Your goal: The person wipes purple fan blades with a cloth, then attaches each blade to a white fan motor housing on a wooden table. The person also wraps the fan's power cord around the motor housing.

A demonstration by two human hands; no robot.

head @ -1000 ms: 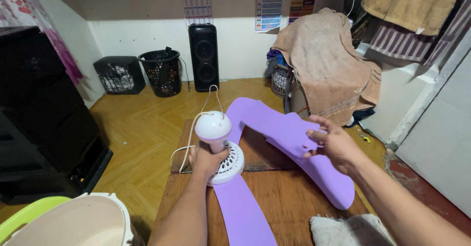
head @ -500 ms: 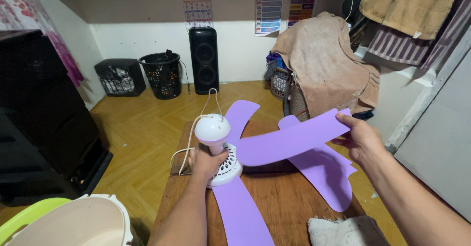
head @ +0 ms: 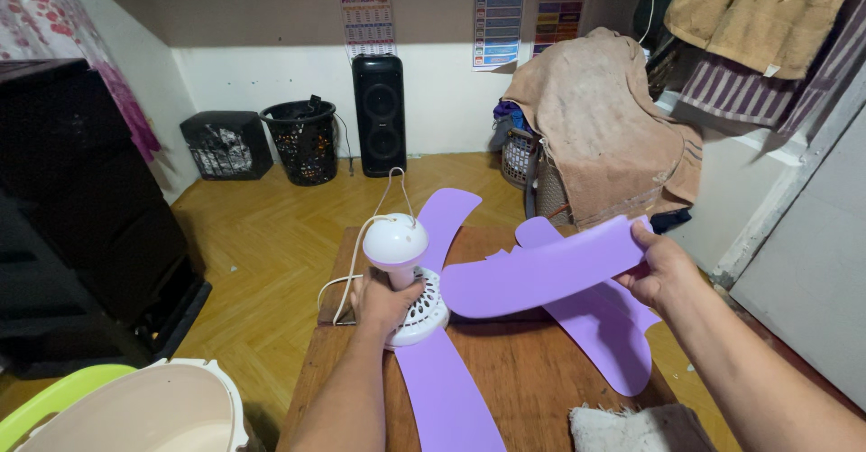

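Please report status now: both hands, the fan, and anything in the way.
Left hand grips the white fan at its stem. Right hand holds a loose purple blade by its tip. Cloth at table edge, apart.

Right hand (head: 663, 267) has swung outward and up from where it lay a second ago, flat-fingered over the blades near the fan's middle; now it sits at the far right, closed on the tip of one purple blade (head: 541, 272). That blade, earlier lying low among the others, is lifted clear of the surface (head: 532, 371) and in the last half second has sunk slightly and bowed, tip bent under the grip. The blade beneath (head: 604, 330) now shows uncovered. Motion blur on the blades is gone. The view has shifted slightly downward.
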